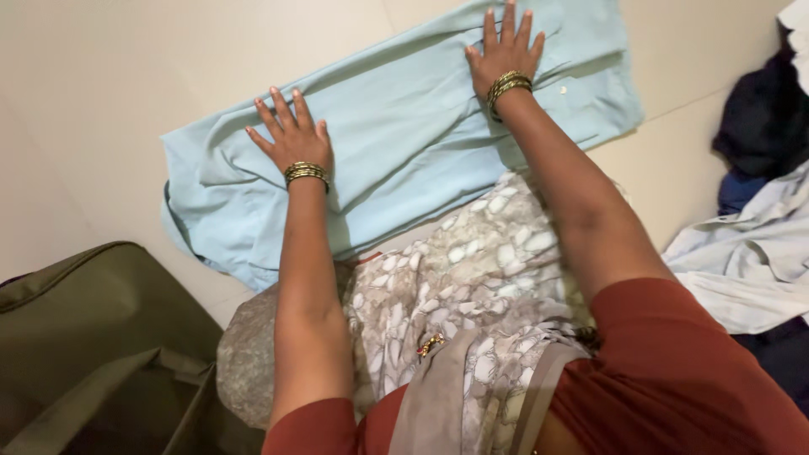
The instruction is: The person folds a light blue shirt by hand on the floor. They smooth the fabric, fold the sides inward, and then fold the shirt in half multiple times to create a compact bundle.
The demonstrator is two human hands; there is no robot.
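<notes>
We are pressing our left hand (291,135) and right hand (504,52) flat, fingers spread and gripping nothing, on the blue cloth (396,135) lying across the upper middle. The green bag (93,337) is sitting lower left, its contents hidden. Clothes (758,211) are lying at right on the pale floor (109,76).

left hand (292,137) flat (fingers spread), right hand (504,52) flat

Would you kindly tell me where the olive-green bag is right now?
In the head view, the olive-green bag sits at the lower left on the floor, below the light blue garment and beside the person's left arm.
</notes>
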